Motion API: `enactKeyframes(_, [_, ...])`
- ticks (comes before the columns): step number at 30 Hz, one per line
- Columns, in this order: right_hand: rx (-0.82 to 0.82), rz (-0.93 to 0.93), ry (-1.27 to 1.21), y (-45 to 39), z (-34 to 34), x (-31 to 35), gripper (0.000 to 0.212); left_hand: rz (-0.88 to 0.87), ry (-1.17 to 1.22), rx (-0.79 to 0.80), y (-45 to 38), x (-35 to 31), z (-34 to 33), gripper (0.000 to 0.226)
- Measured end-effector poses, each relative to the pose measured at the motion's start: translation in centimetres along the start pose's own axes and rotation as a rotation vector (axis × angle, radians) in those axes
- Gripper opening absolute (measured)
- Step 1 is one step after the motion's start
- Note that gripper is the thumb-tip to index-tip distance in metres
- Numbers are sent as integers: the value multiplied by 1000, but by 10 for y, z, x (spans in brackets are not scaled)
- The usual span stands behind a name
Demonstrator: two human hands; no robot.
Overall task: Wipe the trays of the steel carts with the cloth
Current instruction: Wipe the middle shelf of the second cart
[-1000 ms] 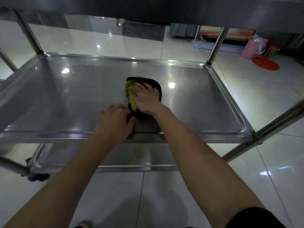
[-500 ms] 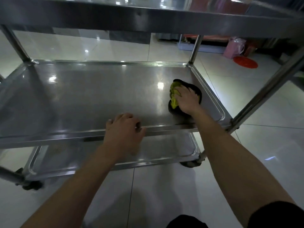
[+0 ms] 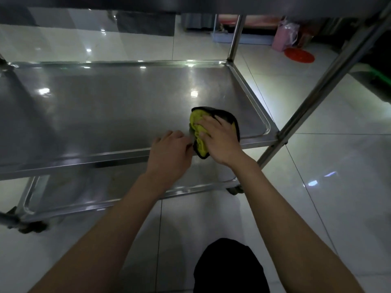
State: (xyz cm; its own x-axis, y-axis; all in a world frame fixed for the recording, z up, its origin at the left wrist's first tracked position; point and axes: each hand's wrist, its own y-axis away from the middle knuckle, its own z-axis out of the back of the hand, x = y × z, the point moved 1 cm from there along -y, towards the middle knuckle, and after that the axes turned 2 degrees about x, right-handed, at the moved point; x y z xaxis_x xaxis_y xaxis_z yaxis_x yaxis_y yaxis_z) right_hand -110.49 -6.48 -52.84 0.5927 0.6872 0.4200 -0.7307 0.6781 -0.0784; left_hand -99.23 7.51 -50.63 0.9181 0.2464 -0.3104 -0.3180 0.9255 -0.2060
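Note:
A steel cart's middle tray [image 3: 105,106] fills the view, with a lower tray [image 3: 69,193] under it and the top tray's underside along the top edge. A crumpled yellow-green and black cloth [image 3: 198,132] lies near the tray's front right corner. My right hand [image 3: 220,140] presses flat on the cloth, fingers spread over it. My left hand [image 3: 169,153] rests on the tray's front rim just left of the cloth, fingers curled over the edge.
Steel uprights [image 3: 330,77] stand at the cart's right corners, one slanting across the right side. A caster [image 3: 234,190] sits under the lower tray. On the tiled floor far right are a pink bag [image 3: 285,38] and a red disc [image 3: 299,56].
My right hand slid the cloth right to the tray's far side, then back left and nearer the front rim. My left hand stays on the front rim, now close beside the cloth.

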Motion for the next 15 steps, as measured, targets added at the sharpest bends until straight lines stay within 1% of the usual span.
enactKeyframes(6, [-62,-18,-56,16,4,-9,44,2,-22,-55,10,-2,-8,19])
enactKeyframes(11, [-118,-128,24,25,16,-32,43,16,-29,-56,10,-12,-9,19])
enactKeyframes(15, [-163,-243,74,29,39,-71,43,16,-30,-46,10,-17,-10,17])
